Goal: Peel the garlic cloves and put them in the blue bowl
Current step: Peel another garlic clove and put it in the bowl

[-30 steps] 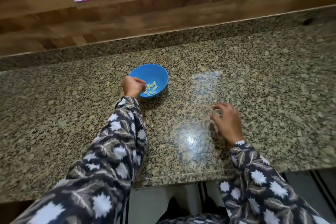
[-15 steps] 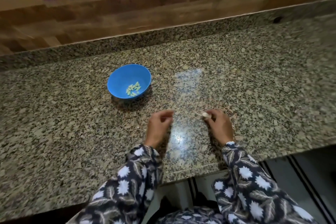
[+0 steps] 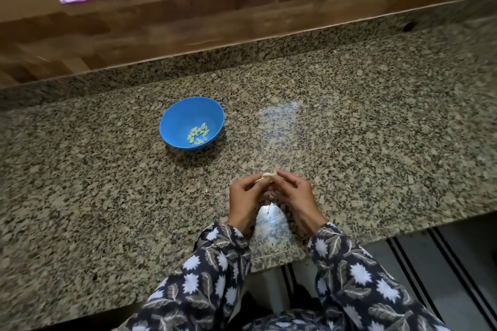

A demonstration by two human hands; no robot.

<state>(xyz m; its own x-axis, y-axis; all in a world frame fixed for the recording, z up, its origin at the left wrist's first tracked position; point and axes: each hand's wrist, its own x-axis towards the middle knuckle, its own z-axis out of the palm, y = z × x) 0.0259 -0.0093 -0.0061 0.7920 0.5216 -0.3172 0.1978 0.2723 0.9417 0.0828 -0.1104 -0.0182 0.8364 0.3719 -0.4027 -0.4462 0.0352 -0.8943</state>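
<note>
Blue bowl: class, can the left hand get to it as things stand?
Probably yes: only bare countertop lies between the left hand and the blue bowl, though its fingers pinch a garlic clove with the right hand.

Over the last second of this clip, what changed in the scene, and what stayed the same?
The left hand drew back from the blue bowl and joined the right hand, which had picked a garlic clove off the counter; both now pinch it. The bowl stayed put, peeled cloves still inside.
</note>
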